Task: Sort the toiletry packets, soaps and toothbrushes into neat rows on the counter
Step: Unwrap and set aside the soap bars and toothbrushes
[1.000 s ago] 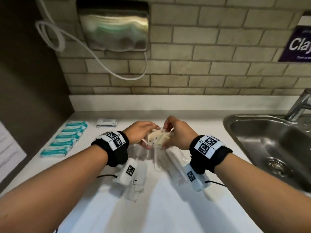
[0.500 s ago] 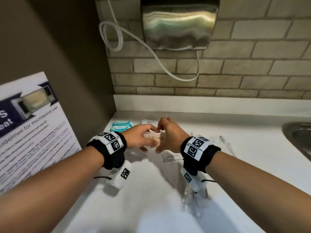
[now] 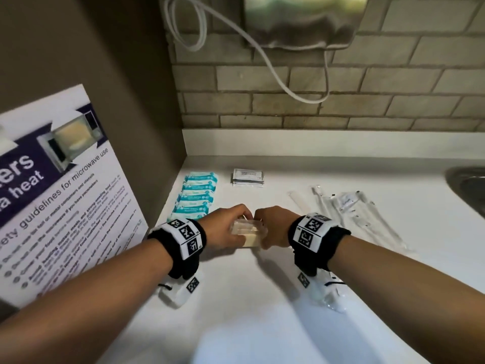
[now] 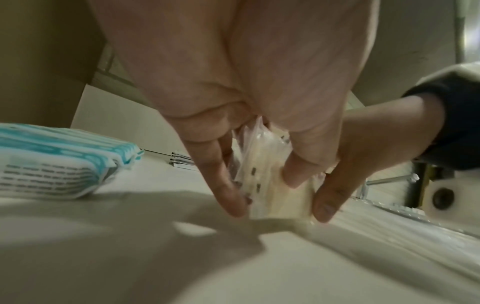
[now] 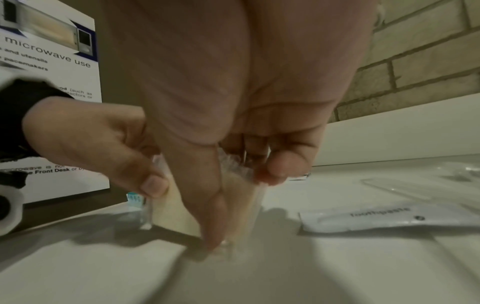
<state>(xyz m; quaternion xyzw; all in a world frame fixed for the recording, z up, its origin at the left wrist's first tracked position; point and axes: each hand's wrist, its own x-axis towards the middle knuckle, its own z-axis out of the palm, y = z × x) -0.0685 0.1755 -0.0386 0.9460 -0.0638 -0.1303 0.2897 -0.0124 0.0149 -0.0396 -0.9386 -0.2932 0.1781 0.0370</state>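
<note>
Both hands hold a small stack of cream soaps in clear wrappers [image 3: 249, 233] [image 4: 270, 185] [image 5: 179, 207] just above the white counter [image 3: 262, 311]. My left hand [image 3: 225, 229] [image 4: 262, 187] grips its left side with fingers and thumb curled round it. My right hand [image 3: 273, 227] [image 5: 244, 197] pinches its right side. A row of teal-and-white packets [image 3: 196, 195] [image 4: 52, 164] lies to the left by the side wall. White sachets [image 3: 248, 177] lie behind. Wrapped toothbrushes [image 3: 351, 208] lie to the right, with a toothpaste sachet [image 5: 389, 218] near my right hand.
A microwave-use poster [image 3: 52, 193] leans on the brown side wall at left. A metal sink [image 3: 469, 185] sits at the far right edge. A brick wall with a steel dispenser [image 3: 301, 19] and a white hose [image 3: 262, 53] stands behind the counter.
Both hands have carried the soaps to the left, from over the toothbrushes to a spot right of the teal packets. My head turned left, so the sink slid out to the edge.
</note>
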